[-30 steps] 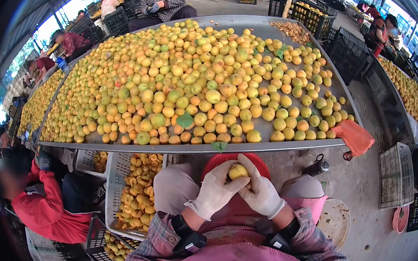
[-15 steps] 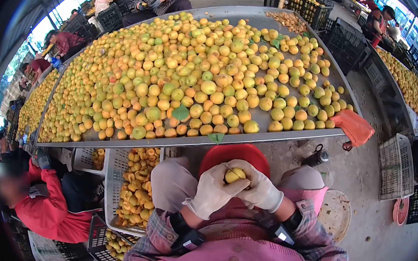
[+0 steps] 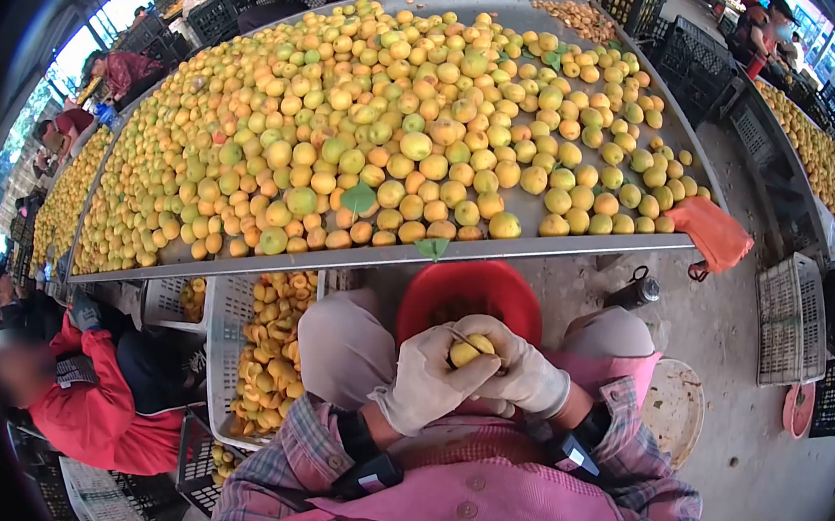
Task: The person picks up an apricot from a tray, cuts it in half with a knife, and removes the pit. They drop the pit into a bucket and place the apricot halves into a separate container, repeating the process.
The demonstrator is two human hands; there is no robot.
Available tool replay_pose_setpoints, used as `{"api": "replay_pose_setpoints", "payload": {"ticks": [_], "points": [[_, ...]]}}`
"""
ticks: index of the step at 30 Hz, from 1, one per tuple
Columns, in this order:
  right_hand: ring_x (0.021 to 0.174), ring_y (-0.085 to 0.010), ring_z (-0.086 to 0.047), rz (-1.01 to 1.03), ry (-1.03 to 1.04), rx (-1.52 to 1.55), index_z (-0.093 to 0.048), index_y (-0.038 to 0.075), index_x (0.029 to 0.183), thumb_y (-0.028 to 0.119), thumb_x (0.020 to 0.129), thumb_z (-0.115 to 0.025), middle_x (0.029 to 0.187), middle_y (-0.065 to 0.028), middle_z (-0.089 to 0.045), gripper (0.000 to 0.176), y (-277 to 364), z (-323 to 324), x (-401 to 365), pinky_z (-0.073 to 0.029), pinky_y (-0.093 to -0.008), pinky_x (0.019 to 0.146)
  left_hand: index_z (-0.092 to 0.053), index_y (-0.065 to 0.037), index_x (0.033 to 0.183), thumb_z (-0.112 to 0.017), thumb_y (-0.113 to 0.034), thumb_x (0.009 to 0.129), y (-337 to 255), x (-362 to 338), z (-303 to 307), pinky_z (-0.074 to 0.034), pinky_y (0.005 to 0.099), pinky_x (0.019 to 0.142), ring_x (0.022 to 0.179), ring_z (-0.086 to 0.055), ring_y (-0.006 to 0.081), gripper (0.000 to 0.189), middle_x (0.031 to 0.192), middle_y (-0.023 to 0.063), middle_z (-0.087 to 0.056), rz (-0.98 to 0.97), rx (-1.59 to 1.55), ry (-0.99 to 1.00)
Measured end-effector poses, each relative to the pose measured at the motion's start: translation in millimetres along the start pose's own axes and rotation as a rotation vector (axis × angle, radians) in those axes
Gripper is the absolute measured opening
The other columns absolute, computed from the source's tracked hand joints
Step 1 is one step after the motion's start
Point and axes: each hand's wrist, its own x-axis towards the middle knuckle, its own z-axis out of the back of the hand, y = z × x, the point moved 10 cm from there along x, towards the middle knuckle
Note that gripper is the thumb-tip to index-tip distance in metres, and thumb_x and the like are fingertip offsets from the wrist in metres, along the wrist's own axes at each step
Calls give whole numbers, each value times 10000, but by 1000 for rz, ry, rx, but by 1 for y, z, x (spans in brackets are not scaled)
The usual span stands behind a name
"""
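We sit at the near edge of the table (image 3: 560, 245), which is heaped with yellow and green fruit, and we work in our lap, over a red bowl (image 3: 472, 284) that rests between our knees. Both hands wear white gloves. Our left hand (image 3: 423, 380) cups one fruit (image 3: 470, 350) from below and the side, fingers curled round it. Our right hand (image 3: 527, 377) closes on the same fruit from the other side, its thumb lying across the top. So the fruit is clamped between both hands, just above the bowl's near rim and well short of the table.

A thin dark sliver runs up from the fruit towards the left thumb. We cannot tell whether it is a blade or a stem.

A white crate (image 3: 219, 362) to our left, under the table edge, holds halves (image 3: 272, 357) that look already cut. From that we judge the step in hand to be opening this one fruit. It still looks whole, so we take the step to be at its start.

The next move calls for a firm left grip and a steady turn or press from the right hand along the fruit's seam. The fruit should stay over the bowl, so that what drops lands there.

A co-worker in a red sleeve (image 3: 96, 415) sits beyond the crate.
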Motion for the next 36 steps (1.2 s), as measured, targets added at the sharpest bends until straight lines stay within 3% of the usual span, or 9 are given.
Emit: {"api": "replay_pose_setpoints", "payload": {"ticks": [6, 18, 21, 27, 30, 32, 33, 35, 36], "points": [[482, -88, -513, -14, -46, 9, -428, 154, 1346, -38, 737, -644, 864, -35, -576, 675, -10, 2, -2, -390, -211, 409, -660, -9, 961, -701, -106, 816, -4, -8, -8, -525, 289, 674, 774, -639, 132, 179, 857, 82, -664, 148, -183, 69], [626, -96, -574, 78, -180, -106, -228, 163, 1519, 143, 834, -674, 1078, -73, -570, 818, -15, 31, 5, -464, -209, 515, -584, -9, 1190, -716, -143, 862, 31, -3, -4, -514, 288, 759, 881, -625, 147, 378, 1013, 96, -648, 201, -215, 122], [557, -97, -558, -186, -125, -187, -228, 173, 1519, 176, 823, -686, 968, -53, -604, 834, -13, 23, -6, -460, -229, 477, -583, -11, 1192, -722, -123, 852, 17, -1, 0, -521, 287, 763, 904, -630, 145, 384, 1021, 86, -652, 128, -100, 160], [522, -96, -553, -215, -28, -168, -225, 188, 1519, 202, 811, -689, 898, -46, -603, 847, -20, 13, -7, -454, -228, 453, -601, -14, 1166, -743, -119, 821, -16, 6, -2, -528, 286, 774, 912, -631, 137, 388, 1023, 85, -652, 123, 189, 327], [505, -97, -546, -161, -87, -205, -203, 174, 1518, 141, 822, -677, 864, -41, -593, 843, -12, 14, -4, -440, -229, 436, -582, -6, 1188, -720, -96, 843, -6, 1, -9, -516, 279, 818, 945, -622, 138, 383, 1040, 66, -644, 160, 45, 351], [495, -99, -541, -137, -130, -224, -191, 160, 1514, 80, 829, -670, 841, -36, -585, 840, -9, 15, -2, -426, -231, 424, -555, 3, 1221, -690, -72, 870, 14, -6, -7, -496, 266, 855, 981, -607, 142, 383, 1062, 53, -629, 335, -503, 92], [476, -91, -528, -111, -179, -279, -177, 177, 1522, 160, 843, -683, 889, -48, -600, 847, -6, 19, -1, -439, -234, 417, -534, 6, 1251, -665, -55, 890, 17, -8, -10, -483, 257, 874, 1006, -594, 146, 388, 1080, 51, -615, 357, -692, 49], [457, -84, -515, -86, -222, -335, -163, 195, 1530, 239, 858, -696, 938, -61, -616, 859, -5, 21, -1, -452, -238, 409, -536, 2, 1252, -664, -55, 890, 31, -10, -7, -484, 255, 873, 1001, -594, 143, 388, 1081, 56, -614, 348, -656, 49], [640, -124, -550, -32, -219, -396, -167, 169, 1529, 235, 869, -693, 1038, -82, -592, 847, -1, 20, -1, -476, -264, 556, -537, -3, 1254, -663, -55, 890, 35, -10, -6, -485, 253, 872, 997, -594, 140, 388, 1081, 61, -613, 341, -624, 54]]}}
